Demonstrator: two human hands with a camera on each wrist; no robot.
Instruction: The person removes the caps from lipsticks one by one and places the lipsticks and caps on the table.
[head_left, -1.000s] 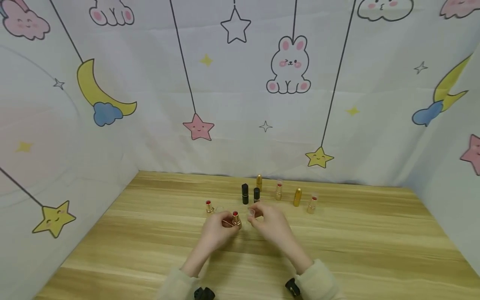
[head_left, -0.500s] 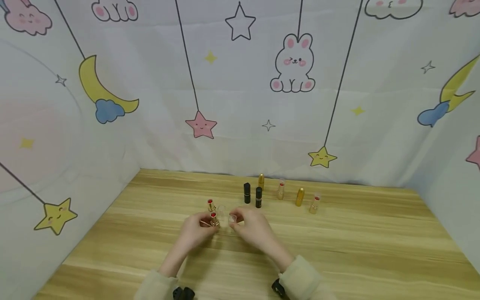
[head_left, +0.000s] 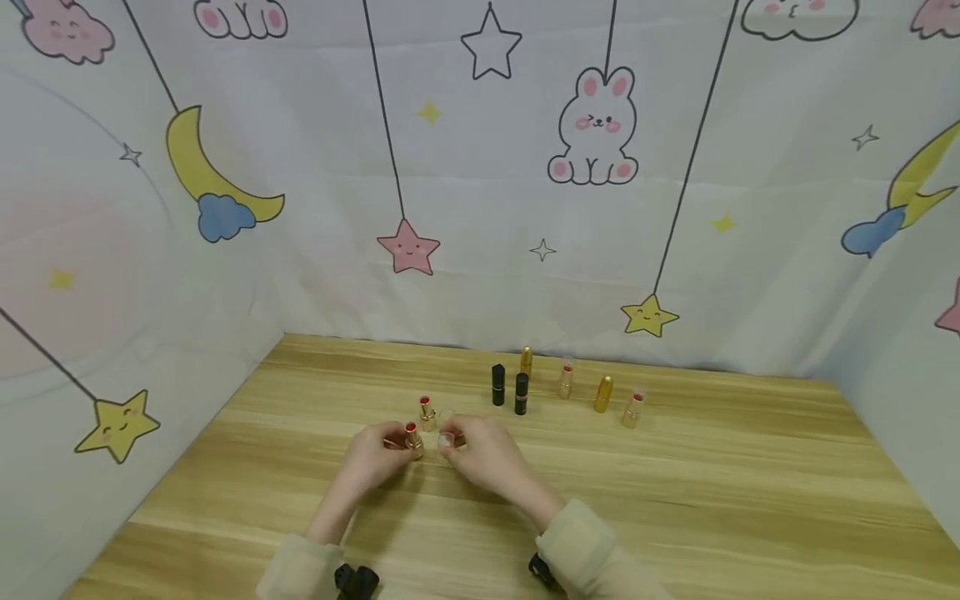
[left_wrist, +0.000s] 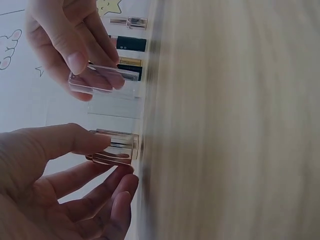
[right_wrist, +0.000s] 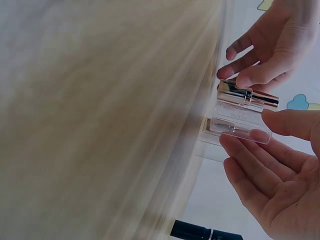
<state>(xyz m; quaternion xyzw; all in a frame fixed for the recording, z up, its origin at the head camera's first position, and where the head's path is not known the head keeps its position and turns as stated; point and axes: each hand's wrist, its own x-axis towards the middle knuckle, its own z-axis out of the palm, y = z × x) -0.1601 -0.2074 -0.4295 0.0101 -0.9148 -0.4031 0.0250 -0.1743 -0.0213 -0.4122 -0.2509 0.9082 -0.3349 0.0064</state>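
My left hand (head_left: 372, 454) pinches an uncapped gold lipstick (head_left: 414, 443) with a red tip, held upright between thumb and fingers. In the left wrist view the base of this lipstick (left_wrist: 131, 146) is right at the tabletop. Just to its right, my right hand (head_left: 486, 452) pinches a clear cap (right_wrist: 241, 131) by its sides, apart from the lipstick in the left wrist view. Behind the two hands stands a second uncapped gold lipstick (head_left: 427, 414), red tip up. Another clear cap (head_left: 447, 413) stands beside it, partly covered by the right hand.
Farther back to the right stand two black lipsticks (head_left: 498, 386), two gold bullet-shaped tubes (head_left: 603, 395) and two clear-capped lipsticks (head_left: 632, 410). The wooden table (head_left: 712, 483) meets a patterned cloth (head_left: 480, 192) at the back and sides.
Both hands have moved left, carrying the gold lipstick and the clear cap with them. The right hand has left the black lipsticks, now fully visible. The head view has shifted slightly.
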